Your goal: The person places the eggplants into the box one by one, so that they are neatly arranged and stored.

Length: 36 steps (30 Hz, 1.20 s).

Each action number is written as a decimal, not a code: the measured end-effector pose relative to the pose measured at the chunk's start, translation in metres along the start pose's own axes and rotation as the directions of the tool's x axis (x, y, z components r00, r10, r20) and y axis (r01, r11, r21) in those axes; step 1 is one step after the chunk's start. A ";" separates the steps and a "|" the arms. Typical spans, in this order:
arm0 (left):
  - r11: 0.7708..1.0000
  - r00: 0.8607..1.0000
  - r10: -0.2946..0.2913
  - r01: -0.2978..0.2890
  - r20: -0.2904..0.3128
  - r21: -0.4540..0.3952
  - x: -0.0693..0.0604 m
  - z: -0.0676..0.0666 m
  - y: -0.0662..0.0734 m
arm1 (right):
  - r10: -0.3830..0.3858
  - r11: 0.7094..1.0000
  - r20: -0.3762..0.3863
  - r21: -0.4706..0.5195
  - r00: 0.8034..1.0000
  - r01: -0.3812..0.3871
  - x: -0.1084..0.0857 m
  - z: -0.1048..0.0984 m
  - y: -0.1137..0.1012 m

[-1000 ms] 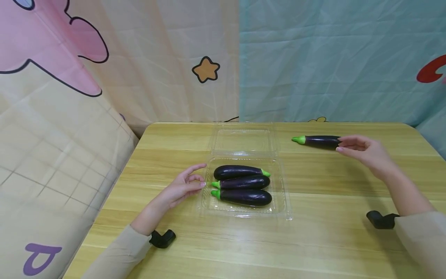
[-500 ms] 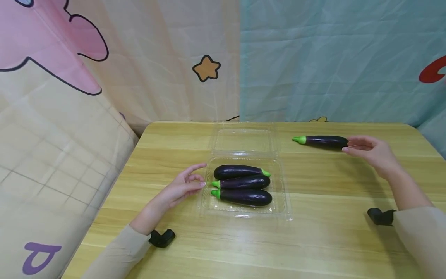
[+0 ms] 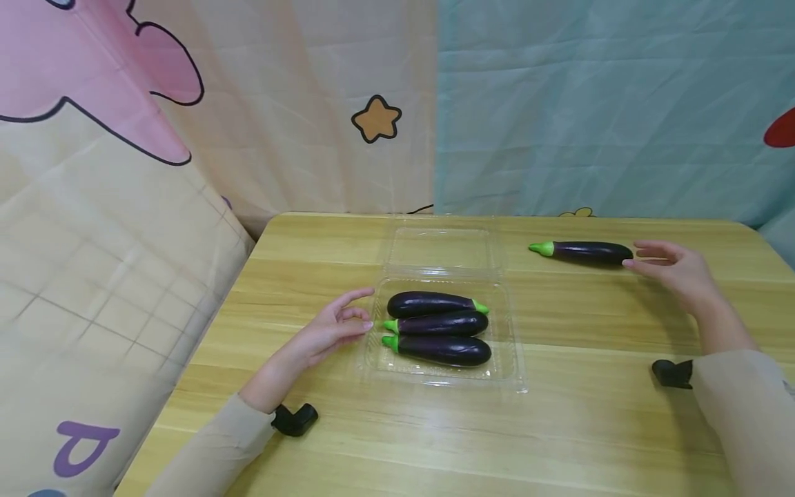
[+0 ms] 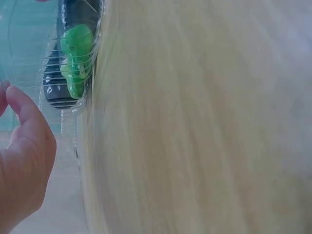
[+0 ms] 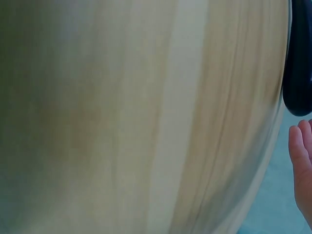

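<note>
Head view: the left hand, loosely spread, flanked the box of three eggplants; left wrist view: contact was unclear, so a bump risked shifting it; right wrist view: the relaxed right hand hung just off the single eggplant on the table, which a nudge might have rolled.

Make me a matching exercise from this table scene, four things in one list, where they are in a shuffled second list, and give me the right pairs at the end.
Things:
1. left hand
2. right hand
3. clear lid
4. lone eggplant

Places:
A. folded back, beyond the three eggplants
B. on the table, its green stem pointing toward the lid
C. beside the left edge of the container
D. just right of the lone eggplant's rounded end

Pairs: 1-C, 2-D, 3-A, 4-B
</note>
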<state>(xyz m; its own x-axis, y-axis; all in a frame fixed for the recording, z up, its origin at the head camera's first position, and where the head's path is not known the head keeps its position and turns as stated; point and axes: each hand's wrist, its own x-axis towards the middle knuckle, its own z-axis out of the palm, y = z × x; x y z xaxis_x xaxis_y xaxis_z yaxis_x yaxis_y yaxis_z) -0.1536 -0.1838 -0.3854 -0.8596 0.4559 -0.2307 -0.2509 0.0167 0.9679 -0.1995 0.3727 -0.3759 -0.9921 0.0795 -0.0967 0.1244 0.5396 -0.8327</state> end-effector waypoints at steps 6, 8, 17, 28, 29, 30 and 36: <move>0.999 0.999 0.032 -0.032 0.031 0.004 0.000 -0.001 -0.001 | 0.030 0.999 0.012 -0.038 0.999 -0.029 0.006 -0.003 0.003; 0.999 0.998 0.041 -0.041 0.037 0.005 0.000 -0.002 -0.002 | 0.031 0.998 0.023 -0.054 0.999 -0.030 0.008 -0.003 0.004; 1.000 1.000 -0.006 0.006 -0.006 -0.003 0.001 0.001 0.000 | 0.017 0.997 0.073 -0.072 0.997 -0.011 0.019 -0.003 0.001; 1.000 1.000 -0.011 0.011 -0.012 -0.011 0.002 0.001 0.000 | -0.004 0.993 0.110 -0.115 0.994 0.017 0.031 0.003 -0.003; 1.000 1.000 -0.010 0.010 -0.013 -0.010 0.002 0.001 0.000 | -0.002 0.993 0.111 -0.121 0.994 0.016 0.032 0.004 -0.004; 1.000 1.000 -0.010 0.010 -0.014 -0.010 0.002 0.001 0.000 | -0.001 0.992 0.113 -0.126 0.994 0.015 0.033 0.004 -0.004; 1.000 1.000 -0.010 0.010 -0.008 -0.017 0.001 0.001 0.000 | 0.009 0.990 0.117 -0.140 0.993 0.007 0.037 0.008 -0.003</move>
<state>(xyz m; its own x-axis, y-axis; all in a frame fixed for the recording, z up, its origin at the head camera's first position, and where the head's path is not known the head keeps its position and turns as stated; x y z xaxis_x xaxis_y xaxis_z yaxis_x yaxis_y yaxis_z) -0.1545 -0.1821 -0.3852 -0.8603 0.4488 -0.2416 -0.2672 0.0065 0.9636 -0.2371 0.3673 -0.3812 -0.9858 -0.0144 -0.1676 0.1178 0.6518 -0.7492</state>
